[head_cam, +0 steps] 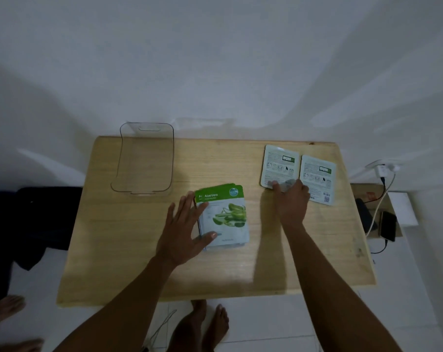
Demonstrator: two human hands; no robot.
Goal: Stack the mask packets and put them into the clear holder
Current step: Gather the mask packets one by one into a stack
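A stack of green and white Aloe Vera mask packets (226,219) lies face up at the middle of the wooden table (129,250). My left hand (185,232) rests flat and spread against the stack's left edge, thumb on its lower corner. Two more packets lie face down at the back right: one (279,163) nearer the middle, one (318,176) to its right. My right hand (291,199) presses its fingertips on the bottom edge of the nearer packet, slightly blurred. The clear holder (145,161) stands at the table's back left with nothing in it.
A white wall runs behind the table. Right of the table sit a wall plug with cables (381,171), a dark phone (388,226) and a cardboard box (367,196). A dark cloth (37,219) lies to the left. Bare feet (202,323) show below the table's front edge.
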